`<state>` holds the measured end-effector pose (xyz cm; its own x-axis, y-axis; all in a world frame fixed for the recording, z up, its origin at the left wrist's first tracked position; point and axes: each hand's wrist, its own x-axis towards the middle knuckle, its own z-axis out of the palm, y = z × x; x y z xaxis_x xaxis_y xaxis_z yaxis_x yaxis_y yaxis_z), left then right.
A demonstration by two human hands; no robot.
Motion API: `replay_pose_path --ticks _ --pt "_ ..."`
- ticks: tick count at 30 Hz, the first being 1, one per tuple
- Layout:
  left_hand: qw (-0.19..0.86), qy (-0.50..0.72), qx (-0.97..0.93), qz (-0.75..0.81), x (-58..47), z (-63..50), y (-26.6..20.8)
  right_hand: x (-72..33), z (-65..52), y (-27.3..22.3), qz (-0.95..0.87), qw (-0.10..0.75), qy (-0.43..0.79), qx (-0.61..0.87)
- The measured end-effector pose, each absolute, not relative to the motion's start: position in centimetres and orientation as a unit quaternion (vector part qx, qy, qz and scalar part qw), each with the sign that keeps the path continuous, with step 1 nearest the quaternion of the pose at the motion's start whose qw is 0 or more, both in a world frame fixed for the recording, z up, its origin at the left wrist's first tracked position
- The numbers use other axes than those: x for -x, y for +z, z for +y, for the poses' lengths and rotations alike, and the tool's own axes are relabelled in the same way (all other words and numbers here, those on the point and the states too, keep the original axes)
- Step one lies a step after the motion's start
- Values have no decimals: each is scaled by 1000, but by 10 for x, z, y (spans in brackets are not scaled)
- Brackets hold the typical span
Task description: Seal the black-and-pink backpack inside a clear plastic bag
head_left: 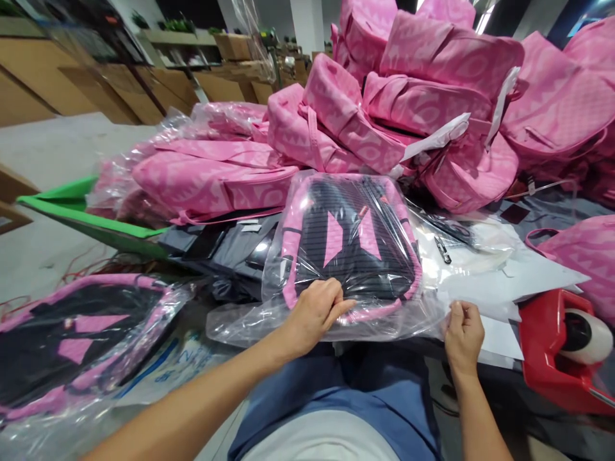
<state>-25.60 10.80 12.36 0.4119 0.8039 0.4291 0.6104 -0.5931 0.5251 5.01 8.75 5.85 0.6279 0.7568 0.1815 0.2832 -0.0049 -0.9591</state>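
Note:
A black and pink backpack (353, 240) lies flat inside a clear plastic bag (240, 323) on the table before me. My left hand (314, 314) presses on the bag's near end, fingers curled over the backpack's pink lower edge. My right hand (464, 333) pinches the bag's open edge at its right corner, beside white paper sheets (519, 282).
A heap of pink patterned bags (423, 96) fills the back of the table. Bagged pink bags (211, 173) lie at left over a green board (77, 211). Another bagged backpack (72, 339) sits at lower left. A red tape dispenser (562, 352) stands at right.

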Motion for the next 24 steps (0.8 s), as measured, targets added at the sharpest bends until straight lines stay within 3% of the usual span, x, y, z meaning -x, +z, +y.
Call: replay_pose_path --ticks 9,13,18,20,24 --pt "119 324 -826 446 250 110 117 -65 91 74 -386 530 310 688" --pt "111 327 -824 450 249 110 117 -82 48 108 -397 539 213 711" --pt "125 352 -822 430 250 110 119 -136 -18 154 -351 468 -66 809" --pt "124 381 -818 413 251 111 117 -163 -32 165 -297 467 -87 828" --pt "118 438 -804 385 252 119 111 -204 -42 170 -211 492 -12 845"
